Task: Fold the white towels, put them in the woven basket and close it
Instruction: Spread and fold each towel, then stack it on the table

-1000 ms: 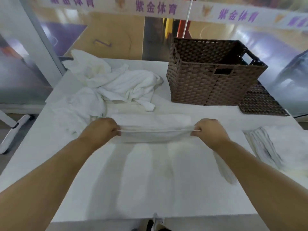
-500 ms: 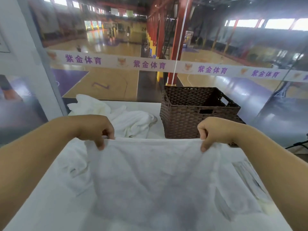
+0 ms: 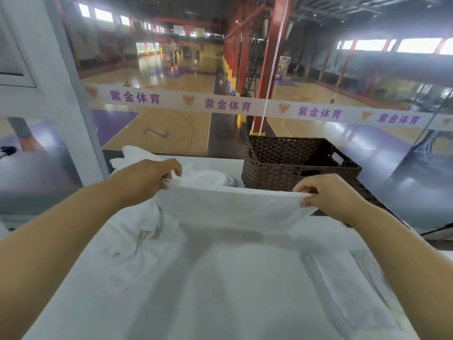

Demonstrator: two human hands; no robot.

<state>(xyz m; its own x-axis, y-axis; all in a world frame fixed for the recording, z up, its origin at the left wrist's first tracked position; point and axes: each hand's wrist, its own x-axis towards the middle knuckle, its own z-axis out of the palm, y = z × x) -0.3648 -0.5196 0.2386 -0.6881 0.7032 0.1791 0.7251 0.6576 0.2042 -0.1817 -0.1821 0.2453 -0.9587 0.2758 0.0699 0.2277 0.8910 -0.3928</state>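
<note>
Beyond the glass lies a big sports hall with a banner across the pane, and in front of it is the white surface point(image 3: 171, 315) I am working over. My left hand point(image 3: 149, 179) and right hand point(image 3: 326, 195) each pinch a top corner of one white towel point(image 3: 232, 209), holding it stretched between them above the surface, just in front of the woven basket point(image 3: 294, 163). I judge the task to be at an early stage: this towel is not yet folded, a heap of crumpled towels point(image 3: 208, 176) waits behind my left hand, and another rumpled one point(image 3: 137, 231) lies below it. One folded towel point(image 3: 355, 285) sits at the right, not yet in the basket. The basket stands open; what looks like its lid point(image 3: 370, 197) lies flat beside it, mostly hidden by my right hand. I cannot see the basket's bottom, so I cannot tell whether anything is inside. White cloth on white surface makes the held towel's lower edge hard to find.
</note>
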